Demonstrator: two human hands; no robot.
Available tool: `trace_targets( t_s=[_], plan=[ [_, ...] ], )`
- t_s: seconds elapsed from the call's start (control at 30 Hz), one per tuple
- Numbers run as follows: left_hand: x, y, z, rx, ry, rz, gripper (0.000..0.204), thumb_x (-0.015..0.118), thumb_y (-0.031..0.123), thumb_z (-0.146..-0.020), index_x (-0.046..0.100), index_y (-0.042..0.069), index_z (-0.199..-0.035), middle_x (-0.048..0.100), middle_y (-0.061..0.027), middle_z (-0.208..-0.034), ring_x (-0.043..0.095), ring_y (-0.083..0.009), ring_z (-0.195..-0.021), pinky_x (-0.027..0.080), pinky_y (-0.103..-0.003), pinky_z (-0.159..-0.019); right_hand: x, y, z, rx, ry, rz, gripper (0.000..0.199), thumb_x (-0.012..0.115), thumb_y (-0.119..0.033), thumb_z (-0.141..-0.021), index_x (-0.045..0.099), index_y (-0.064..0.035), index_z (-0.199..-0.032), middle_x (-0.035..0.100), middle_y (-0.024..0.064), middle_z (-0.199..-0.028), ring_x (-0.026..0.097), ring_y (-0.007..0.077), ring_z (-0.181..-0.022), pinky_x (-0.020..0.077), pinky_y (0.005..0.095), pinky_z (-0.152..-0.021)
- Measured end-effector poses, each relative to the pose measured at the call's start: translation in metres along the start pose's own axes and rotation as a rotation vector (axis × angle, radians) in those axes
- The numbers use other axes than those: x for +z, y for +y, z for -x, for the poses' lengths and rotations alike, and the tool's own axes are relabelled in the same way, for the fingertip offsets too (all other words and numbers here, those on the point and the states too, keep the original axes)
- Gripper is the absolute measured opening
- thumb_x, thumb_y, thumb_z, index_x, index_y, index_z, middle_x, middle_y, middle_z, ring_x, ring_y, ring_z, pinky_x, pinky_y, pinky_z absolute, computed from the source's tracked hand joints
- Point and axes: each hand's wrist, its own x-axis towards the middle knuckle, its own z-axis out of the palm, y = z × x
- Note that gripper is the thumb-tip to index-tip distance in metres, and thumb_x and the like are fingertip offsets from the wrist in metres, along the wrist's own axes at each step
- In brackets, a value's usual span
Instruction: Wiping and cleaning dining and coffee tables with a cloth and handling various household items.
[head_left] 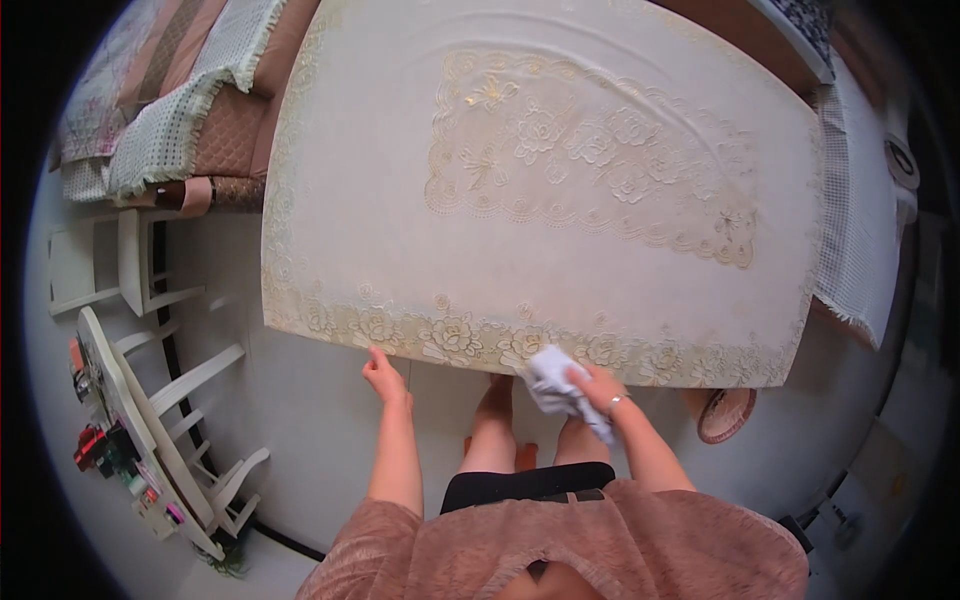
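Note:
A large table is covered by a cream tablecloth (350, 240) with a raised floral border and a lace-like floral panel in its middle. My right hand (598, 385), with a band at the wrist, is closed around a crumpled white cloth (556, 380). That cloth lies against the near edge of the tablecloth and hangs partly below it. Further left, my left hand (383, 375) is curled into a loose fist at the near edge, its upper tip by the floral border. I see nothing in it.
Pink sofa seating (232, 130) with fringed throws stands at the far left. White chairs (215, 480) and a narrow white table (130, 420) holding small items are on the left. On the right are another covered seat (855, 230) and a round basket-like container (726, 415) under the table edge.

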Motion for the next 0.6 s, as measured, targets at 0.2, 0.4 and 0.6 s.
trace_targets(
  t_s=[0.2, 0.4, 0.6],
  plan=[
    [-0.001, -0.016, -0.034, -0.024, -0.381, 0.405, 0.054, 0.039, 0.048, -0.082, 0.03, 0.004, -0.112, 0.035, -0.0129, -0.117, 0.047, -0.0303, -0.096, 0.045, -0.048, -0.069, 0.005, 0.101, -0.021, 0.337, 0.002, -0.841, 0.077, 0.029, -0.065, -0.075, 0.05, 0.0016, -0.109, 0.054, 0.0146, -0.103, 0.054, 0.0209, -0.091, 0.0425, 0.0312, -0.076],
    [-0.012, -0.02, -0.051, 0.223, -0.244, 0.152, 0.037, 0.044, 0.038, -0.084, 0.041, 0.004, -0.099, 0.05, -0.0089, -0.093, 0.054, -0.0202, -0.073, 0.047, -0.033, -0.05, 0.035, 0.124, -0.037, 0.175, 0.182, -1.041, 0.061, 0.036, -0.053, -0.081, 0.051, 0.0016, -0.105, 0.058, 0.0115, -0.094, 0.058, 0.0197, -0.08, 0.0479, 0.031, -0.066],
    [-0.013, -0.014, -0.03, 0.328, -0.245, 0.075, 0.03, 0.045, 0.036, -0.084, 0.048, 0.006, -0.082, 0.053, -0.0019, -0.07, 0.049, -0.0094, -0.053, 0.04, -0.024, -0.04, 0.04, 0.106, -0.017, 0.134, 0.482, -1.134, 0.042, 0.047, -0.039, -0.082, 0.055, 0.0024, -0.082, 0.056, 0.007, -0.075, 0.05, 0.0122, -0.066, 0.0426, 0.0291, -0.059]
  ],
)
